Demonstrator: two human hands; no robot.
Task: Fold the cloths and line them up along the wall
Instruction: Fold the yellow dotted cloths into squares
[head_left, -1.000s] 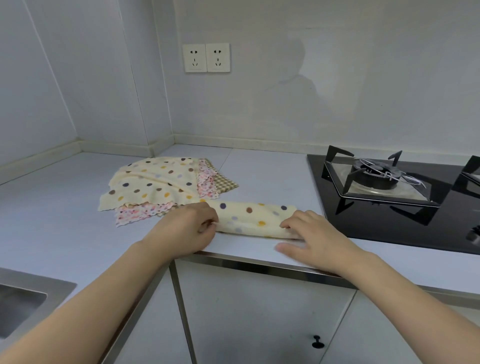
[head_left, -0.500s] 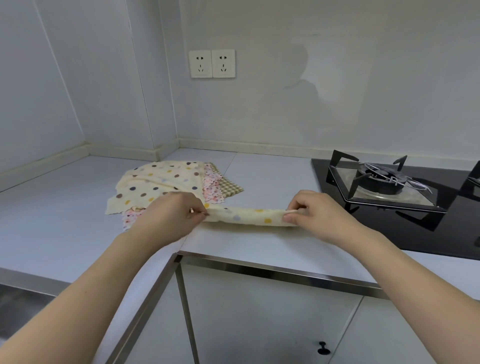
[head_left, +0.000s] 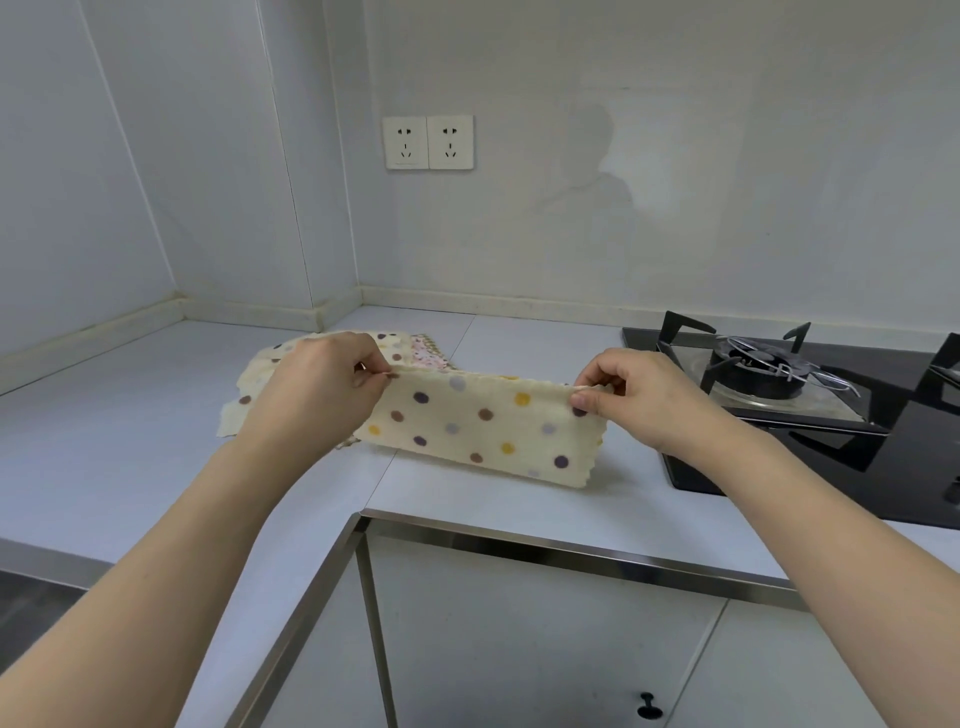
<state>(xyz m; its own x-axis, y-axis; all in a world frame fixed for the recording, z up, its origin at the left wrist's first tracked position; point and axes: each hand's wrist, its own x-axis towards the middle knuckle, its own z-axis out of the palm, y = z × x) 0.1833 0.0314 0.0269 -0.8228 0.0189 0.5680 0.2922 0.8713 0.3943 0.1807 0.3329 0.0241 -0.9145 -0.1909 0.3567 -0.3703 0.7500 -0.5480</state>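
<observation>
Cream polka-dotted folded cloth (head_left: 483, 431) hangs between my two hands, stretched level by its top edge above the pale grey countertop (head_left: 130, 447), its lower edge near the surface, though I cannot tell whether it touches. My left hand (head_left: 317, 389) pinches the cloth's upper left corner between thumb and curled fingers; my right hand (head_left: 634, 395) pinches the upper right corner the same way, thumb in front. I see the cloth facing me with purple, brown and yellow dots, and a zigzag-cut edge down its right side. Behind my left hand lies the pile of unfolded cloths (head_left: 260, 395) on the counter: a second cream dotted one on top, a pink floral one (head_left: 426, 358) peeking out at the far right, and a checked edge beneath. To the right of my right hand sits the black glass gas hob (head_left: 810, 415) with its burner grate. On the far wall I see a white double socket (head_left: 428, 142).
</observation>
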